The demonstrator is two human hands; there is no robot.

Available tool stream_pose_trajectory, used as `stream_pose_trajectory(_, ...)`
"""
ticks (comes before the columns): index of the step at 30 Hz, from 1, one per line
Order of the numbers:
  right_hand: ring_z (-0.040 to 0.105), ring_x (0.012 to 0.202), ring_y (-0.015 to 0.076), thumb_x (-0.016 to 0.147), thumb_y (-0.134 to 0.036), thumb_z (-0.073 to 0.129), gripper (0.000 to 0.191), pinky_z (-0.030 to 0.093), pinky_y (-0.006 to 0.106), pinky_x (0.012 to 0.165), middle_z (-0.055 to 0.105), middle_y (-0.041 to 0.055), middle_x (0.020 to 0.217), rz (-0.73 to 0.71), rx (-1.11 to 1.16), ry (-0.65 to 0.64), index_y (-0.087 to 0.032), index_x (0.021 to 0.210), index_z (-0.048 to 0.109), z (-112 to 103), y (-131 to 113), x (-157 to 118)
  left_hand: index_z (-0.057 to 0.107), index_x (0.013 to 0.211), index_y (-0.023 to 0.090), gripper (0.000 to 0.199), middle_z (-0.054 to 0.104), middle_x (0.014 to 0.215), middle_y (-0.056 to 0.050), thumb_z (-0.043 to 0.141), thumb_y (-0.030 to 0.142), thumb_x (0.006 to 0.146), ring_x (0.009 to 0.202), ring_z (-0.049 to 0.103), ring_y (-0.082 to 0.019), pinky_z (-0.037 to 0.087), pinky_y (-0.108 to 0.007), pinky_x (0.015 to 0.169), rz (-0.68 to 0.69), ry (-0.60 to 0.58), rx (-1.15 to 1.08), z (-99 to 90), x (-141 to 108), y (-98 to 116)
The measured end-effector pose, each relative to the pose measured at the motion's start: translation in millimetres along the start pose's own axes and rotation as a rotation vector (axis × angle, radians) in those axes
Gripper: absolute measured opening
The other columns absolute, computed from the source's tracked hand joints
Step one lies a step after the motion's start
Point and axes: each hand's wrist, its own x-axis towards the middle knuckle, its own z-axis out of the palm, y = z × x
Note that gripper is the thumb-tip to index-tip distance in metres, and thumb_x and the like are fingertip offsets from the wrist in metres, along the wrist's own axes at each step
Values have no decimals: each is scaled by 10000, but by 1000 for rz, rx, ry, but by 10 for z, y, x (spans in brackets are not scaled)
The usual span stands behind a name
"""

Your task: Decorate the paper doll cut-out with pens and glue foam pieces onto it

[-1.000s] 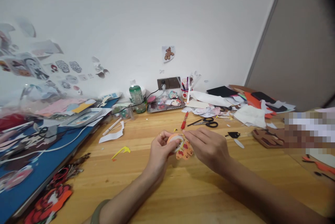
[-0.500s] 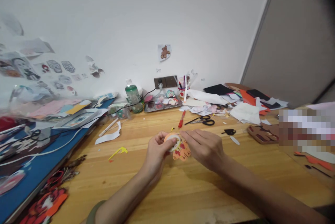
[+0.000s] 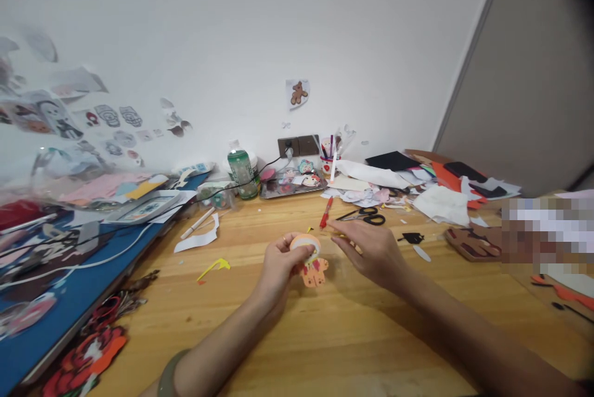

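My left hand (image 3: 281, 264) pinches an orange paper figure cut-out (image 3: 314, 276) between thumb and fingers, above the table. The figure has a rounded top with a pale curved band on it, partly covered by my thumb, and small dark and red marks lower down. To its right, my right hand (image 3: 371, 255) is apart from the figure, its fingers stretched forward and the thumb separate from them; I see nothing in it. Its fingertips are close to a red pen (image 3: 327, 213). Black-handled scissors (image 3: 372, 216) lie just beyond that hand.
Yellow paper scraps (image 3: 216, 267) and a white paper offcut (image 3: 199, 239) lie to the left. A green-labelled bottle (image 3: 241, 174), a metal tray (image 3: 283, 188) and a pen cup (image 3: 330, 165) stand along the wall. Paper is heaped (image 3: 440, 202) at back right.
My right hand has come off the orange figure and moved forward toward the red pen, its fingers opening. My left hand keeps the figure, now turned more upright. The view has shifted slightly.
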Motion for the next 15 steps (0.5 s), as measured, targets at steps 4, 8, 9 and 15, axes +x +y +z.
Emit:
stream_pose_trajectory(4,605,725,143,835,-171,486,137,445,247,636,677,49,812,-58,5,-24,-150,899,605,-32,-56,7,636,711,115,145,578,603,11,683,186,594,511,484,-62,400,-173,499,21,13,1,-5,10,-34)
stream_pose_trajectory(8,593,721,141,827,-134,485,143,435,250,638,677,32,814,-141,-48,-45,-160,895,608,-46,-40,13,650,676,113,124,584,574,9,686,183,580,484,465,-57,365,-166,474,18,11,3,-21,11,-58)
stream_pose_trajectory(9,591,722,141,823,-122,486,149,432,249,634,678,28,820,-153,-64,-48,-161,897,610,-49,-35,12,654,678,109,129,592,584,1,686,189,582,489,469,-61,360,-167,472,11,8,17,-25,11,-60)
stream_pose_trajectory(15,586,734,135,823,-104,477,180,419,244,624,681,25,844,-196,-117,-47,-169,909,622,-79,-21,9,660,671,94,148,581,553,-8,684,207,580,470,457,-67,345,-172,455,-14,14,75,-28,21,-34)
